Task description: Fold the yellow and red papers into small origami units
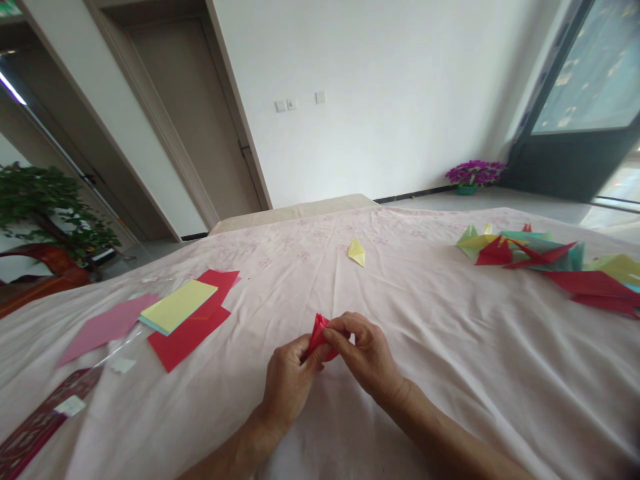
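Between my two hands is a small folded piece of red paper (318, 335), its pointed end facing away from me. My left hand (289, 377) grips its lower left side between thumb and fingers. On the right, my right hand (364, 350) pinches the upper edge with thumb and forefinger. Both hands are closed on the paper just above the cloth, and they hide part of its folds. Farther off, straight ahead, lies a folded yellow paper piece (357, 252).
A pale pink floral cloth (280, 280) covers the surface. At left lie red sheets (187, 340), a yellow sheet stack (180, 303), a pink sheet (107, 327) and a dark red patterned package (43, 417). Several folded paper shapes (540, 250) are heaped at right.
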A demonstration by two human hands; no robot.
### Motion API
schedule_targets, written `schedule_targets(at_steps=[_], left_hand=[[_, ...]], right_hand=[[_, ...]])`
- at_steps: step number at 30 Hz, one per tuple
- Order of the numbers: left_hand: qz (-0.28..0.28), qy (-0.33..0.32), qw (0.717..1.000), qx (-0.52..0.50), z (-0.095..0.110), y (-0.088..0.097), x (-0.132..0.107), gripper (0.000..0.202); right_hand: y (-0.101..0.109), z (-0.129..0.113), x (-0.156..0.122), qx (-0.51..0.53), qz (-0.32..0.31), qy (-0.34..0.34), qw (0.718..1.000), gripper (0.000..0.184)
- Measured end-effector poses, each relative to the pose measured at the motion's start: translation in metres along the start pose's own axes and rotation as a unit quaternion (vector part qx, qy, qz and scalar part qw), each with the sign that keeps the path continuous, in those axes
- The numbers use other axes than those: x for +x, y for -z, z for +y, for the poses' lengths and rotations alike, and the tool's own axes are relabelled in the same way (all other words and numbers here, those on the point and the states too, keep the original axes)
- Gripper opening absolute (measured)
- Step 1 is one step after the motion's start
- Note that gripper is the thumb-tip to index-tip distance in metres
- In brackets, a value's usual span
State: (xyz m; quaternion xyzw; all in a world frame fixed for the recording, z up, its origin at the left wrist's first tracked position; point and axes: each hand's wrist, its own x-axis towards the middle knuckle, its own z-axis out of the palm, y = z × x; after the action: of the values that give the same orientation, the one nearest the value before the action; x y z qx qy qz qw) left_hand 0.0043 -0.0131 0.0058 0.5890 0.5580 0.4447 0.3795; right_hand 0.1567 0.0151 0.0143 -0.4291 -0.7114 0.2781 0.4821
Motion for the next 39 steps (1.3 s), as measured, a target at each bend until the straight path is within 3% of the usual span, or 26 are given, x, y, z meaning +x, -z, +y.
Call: schedule_targets(at_steps=[5,10,13,18,28,39], left_hand=[[0.001,0.033,0.994,-0.1,0.005,0.003,0.004,0.041],[0.058,0.042,0.98,-0.185,0.008,0.006,0.008,0.038],[0.062,0.038,0.979,-0.193,0.008,0.007,0.008,0.036],[0.053,0.028,0.981,-0.184,0.006,0.006,0.007,0.034],[0.049,-0.003,0.992,-0.114,0.01,0.01,0.006,0.034],[0.102,0.008,0.971,-0.216,0.007,0.009,0.015,0.034]], right_hand=[[0.0,-0.003,0.001,0.103,-0.011,-0.072,0.992,0.022],[0.001,-0.006,-0.002,0.088,0.009,-0.004,0.996,0.012],[-0.001,-0.004,-0.004,0.09,0.008,0.011,0.996,0.01],[-0.006,-0.002,-0.004,0.094,0.012,-0.049,0.994,0.017],[-0.01,0.001,-0.004,0.107,0.005,-0.097,0.989,0.02],[-0.017,-0.003,-0.005,0.153,-0.045,-0.128,0.979,0.021]])
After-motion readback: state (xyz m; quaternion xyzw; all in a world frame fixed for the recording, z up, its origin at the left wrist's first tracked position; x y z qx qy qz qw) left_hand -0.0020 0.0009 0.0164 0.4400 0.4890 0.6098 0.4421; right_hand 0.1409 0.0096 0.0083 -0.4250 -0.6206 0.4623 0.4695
